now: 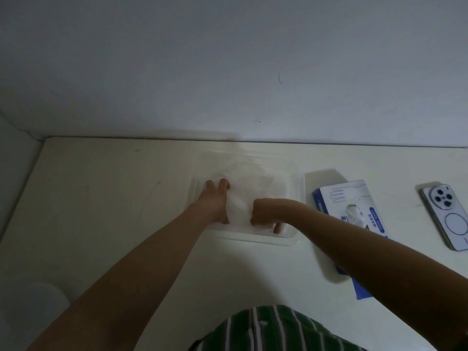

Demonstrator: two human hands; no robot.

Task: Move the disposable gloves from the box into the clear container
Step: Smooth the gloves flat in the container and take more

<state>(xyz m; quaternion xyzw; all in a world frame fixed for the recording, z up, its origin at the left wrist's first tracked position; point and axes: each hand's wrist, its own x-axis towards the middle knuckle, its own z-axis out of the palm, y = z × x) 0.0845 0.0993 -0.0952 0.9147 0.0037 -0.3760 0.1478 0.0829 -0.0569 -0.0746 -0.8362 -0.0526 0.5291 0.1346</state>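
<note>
A clear plastic container (295, 182) sits on the cream table near the wall, with thin translucent gloves (255, 188) piled inside. Both hands are down in it. My left hand (215, 201) grips a bunched glove (236, 209) at the container's left side, fingers curled over it. Right beside it, my right hand (263, 212) is bent at the wrist and curled around the same bundle; its fingertips are hidden. The blue-and-white glove box (342, 198) lies to the right of the container, a glove poking from its opening (354, 211).
A smartphone (447, 219) lies face down at the far right of the table. The wall runs close behind the container. The table's left edge (22, 203) slants toward me. My striped green shirt (273, 330) is at the bottom.
</note>
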